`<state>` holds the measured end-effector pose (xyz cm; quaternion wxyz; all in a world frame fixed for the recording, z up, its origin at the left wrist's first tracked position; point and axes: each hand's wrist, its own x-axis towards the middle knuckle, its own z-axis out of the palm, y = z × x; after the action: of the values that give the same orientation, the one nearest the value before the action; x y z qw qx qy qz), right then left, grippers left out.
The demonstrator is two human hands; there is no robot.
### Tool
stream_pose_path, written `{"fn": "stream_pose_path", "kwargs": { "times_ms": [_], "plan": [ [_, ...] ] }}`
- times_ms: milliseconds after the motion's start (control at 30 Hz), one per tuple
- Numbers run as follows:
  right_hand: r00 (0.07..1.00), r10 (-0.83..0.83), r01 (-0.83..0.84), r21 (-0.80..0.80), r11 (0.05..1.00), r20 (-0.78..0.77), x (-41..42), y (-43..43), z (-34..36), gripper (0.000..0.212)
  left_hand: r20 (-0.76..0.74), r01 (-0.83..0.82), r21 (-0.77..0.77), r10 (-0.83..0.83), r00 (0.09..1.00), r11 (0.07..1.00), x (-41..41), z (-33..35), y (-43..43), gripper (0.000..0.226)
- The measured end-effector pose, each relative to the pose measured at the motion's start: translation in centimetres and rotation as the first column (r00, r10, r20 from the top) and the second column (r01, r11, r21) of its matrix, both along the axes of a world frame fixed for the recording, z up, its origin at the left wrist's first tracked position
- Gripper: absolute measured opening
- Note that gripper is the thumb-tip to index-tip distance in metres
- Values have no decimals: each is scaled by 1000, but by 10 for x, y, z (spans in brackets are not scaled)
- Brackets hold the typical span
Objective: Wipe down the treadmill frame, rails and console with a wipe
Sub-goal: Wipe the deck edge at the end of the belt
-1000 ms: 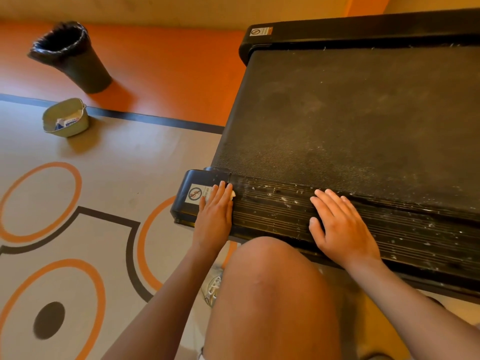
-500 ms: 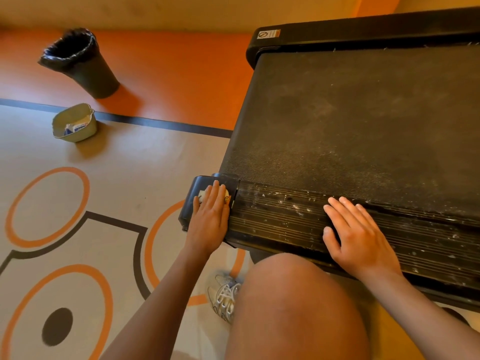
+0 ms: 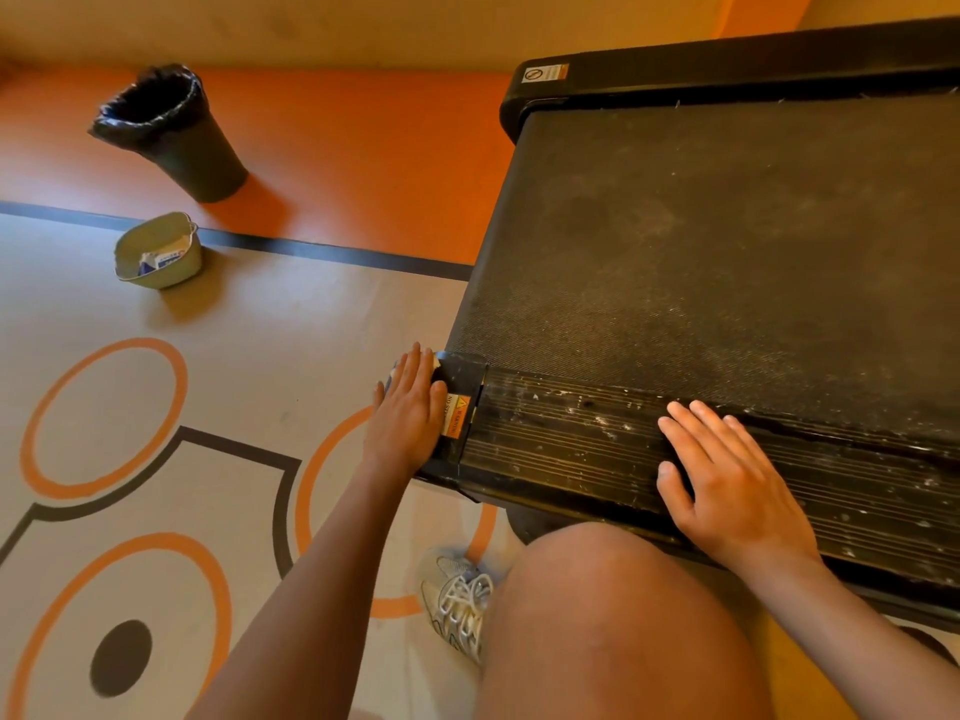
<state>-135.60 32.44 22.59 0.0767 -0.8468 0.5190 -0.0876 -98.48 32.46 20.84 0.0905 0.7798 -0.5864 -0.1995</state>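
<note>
Left hand: your left hand lies flat with the fingers straight and close together, palm down on the outer edge of the end cap.
Wipe: the wipe is pressed under your left fingers; only a small white edge shows by the fingertips.
End cap: black plastic, at the near left corner of the treadmill. Its orange warning label sits just beside your left thumb.
Right hand: your right hand rests palm down on the side rail, fingers extended and slightly spread, holding nothing.
Side rail: black, ribbed lengthwise and dotted with white flecks. It runs from the end cap to the right edge of the view.
Belt: the belt is dark, textured and dusty, and lies just beyond the side rail.
Far rail: the far rail borders the far side of the belt and carries a small sticker at its left end.
Body position: your bare knee is raised between your arms, next to the side rail. A white laced shoe is on the floor just left of it.
Floor items: a waste bin with a black liner stands on the orange band, well apart from the treadmill. A small pale bucket holding a packet sits near it.
</note>
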Motion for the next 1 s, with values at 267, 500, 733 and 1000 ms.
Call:
{"fn": "stream_pose_path", "kwargs": {
  "times_ms": [267, 500, 733, 1000],
  "plan": [
    [1000, 4, -4, -23, 1000, -2, 1, 0, 0, 60, -8, -94, -48, 94, 996, 994, -7, -2, 19, 58],
    [1000, 11, -11, -32, 999, -14, 1, 0, 0, 60, -35, -111, -36, 110, 993, 993, -5, 1, 0, 58],
    [1000, 6, -7, -23, 1000, -9, 1, 1, 1, 61, -17, -111, 31, 112, 994, 993, -5, 5, -8, 58],
    [1000, -1, 1, -18, 1000, -13, 3, 1, 2, 60, 35, 37, -22, -36, 999, 999, -11, 5, 22, 57]
  ]
}}
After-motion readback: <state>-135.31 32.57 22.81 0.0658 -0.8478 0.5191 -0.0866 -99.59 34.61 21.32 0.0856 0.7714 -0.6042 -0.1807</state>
